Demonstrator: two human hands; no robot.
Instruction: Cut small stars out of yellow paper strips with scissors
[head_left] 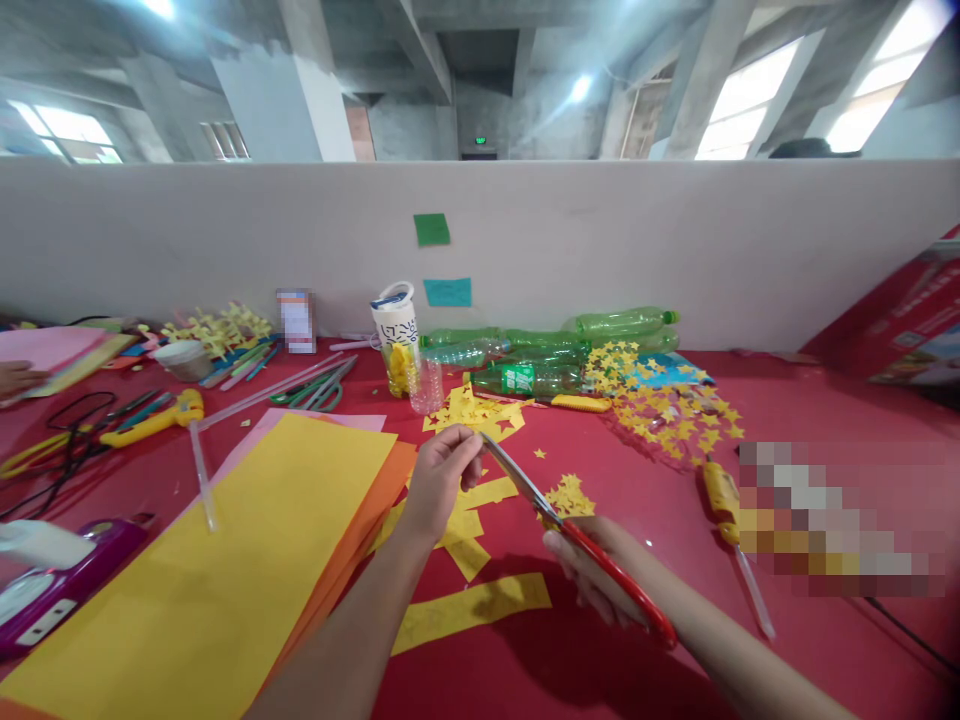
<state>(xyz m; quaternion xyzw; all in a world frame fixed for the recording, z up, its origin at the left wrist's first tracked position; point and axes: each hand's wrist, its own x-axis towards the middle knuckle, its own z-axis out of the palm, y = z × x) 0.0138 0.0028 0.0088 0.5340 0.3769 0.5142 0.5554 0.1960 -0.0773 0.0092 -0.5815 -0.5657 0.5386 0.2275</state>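
My right hand (592, 575) is wrapped round the handles of a pair of red-handled scissors (529, 488), their blades pointing up and to the left. The blade tips reach the fingers of my left hand (448, 465), which are pinched together; what they hold is too small or hidden to make out. Below and around my hands lie yellow paper strips (480, 605) and cut scraps. A small heap of yellow paper stars (570, 495) sits just behind my right hand, and one loose star (540, 454) lies beyond the blades.
Yellow sheets (225, 540) over orange ones cover the left front. Beside them are a yellow glue gun (161, 420) and a purple power strip (67, 590). Green bottles (540, 378), a white cup (394, 325) and many stars (675, 400) stand or lie behind. Another glue gun (721, 500) is right.
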